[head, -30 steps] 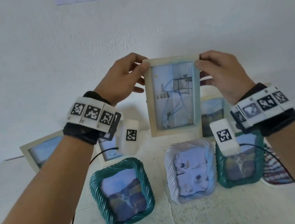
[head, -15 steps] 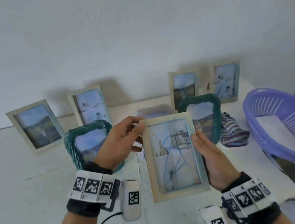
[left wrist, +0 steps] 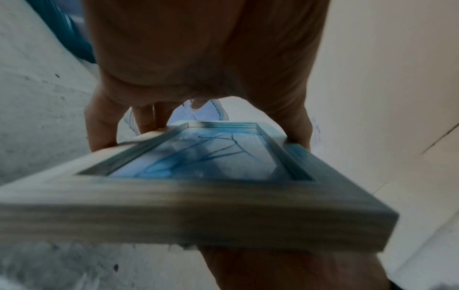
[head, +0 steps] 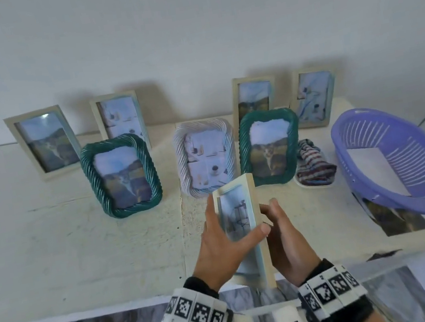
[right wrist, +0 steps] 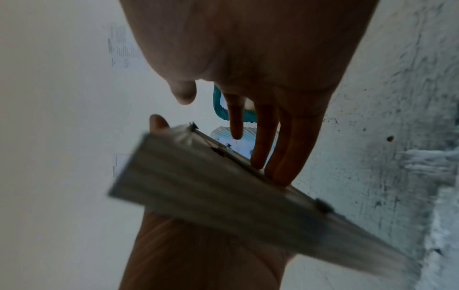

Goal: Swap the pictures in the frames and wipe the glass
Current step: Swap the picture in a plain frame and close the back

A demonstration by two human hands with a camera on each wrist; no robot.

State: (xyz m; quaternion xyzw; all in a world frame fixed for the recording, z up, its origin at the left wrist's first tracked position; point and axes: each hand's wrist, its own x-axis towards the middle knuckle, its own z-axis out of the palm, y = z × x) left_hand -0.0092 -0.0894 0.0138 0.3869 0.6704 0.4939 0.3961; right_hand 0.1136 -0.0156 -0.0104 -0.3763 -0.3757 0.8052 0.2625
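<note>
I hold a cream wooden frame (head: 252, 210) on edge above the table's front, its glass facing left. The glass (left wrist: 198, 160) covers a picture with blue lines. My left hand (head: 229, 231) grips it, fingers along the far edge and thumb across the front. My right hand (head: 279, 223) is behind the frame. In the right wrist view its straight fingers (right wrist: 285, 166) touch the frame's back (right wrist: 211, 186) and the thumb hangs free. A striped cloth (head: 315, 168) lies bunched on the table to the right.
Several cream frames stand along the wall. In front of them stand two green rope frames (head: 120, 174) (head: 270, 147) and a white rope frame (head: 206, 159). A purple basket (head: 396, 165) sits at the right over a loose print (head: 397, 216).
The frame came down from in front of the wall toward me and turned on edge. My right hand left the frame's side and went behind it. The view tipped down.
</note>
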